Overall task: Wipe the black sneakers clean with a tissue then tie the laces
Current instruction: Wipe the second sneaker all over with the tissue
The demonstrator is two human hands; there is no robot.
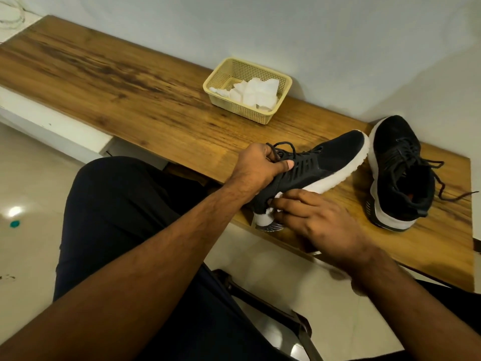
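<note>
My left forearm (145, 256) crosses nearest the lens, over my dark trouser leg. At its end my left hand (256, 165) is my firm grip: fingers curled over the collar and tongue of 1 black sneaker (325, 162), thumb pressed on the vented side panel. My right hand (312, 217) presses a small wad of white tissue (273, 203) against the heel, fingers bent around it.

This sneaker sits tilted at the near edge of the bench (130, 100), heel toward me, toe resting on the wood. It feels light, I judge; the knit upper will give under pressure, so the stiffer collar and white sole are the best holds. The tissue is thin and may tear on the tread.

The 2nd sneaker (400, 173) stands near the right end, laces (442, 183) loose. A basket (218, 82) with tissues stands by the far edge.
</note>
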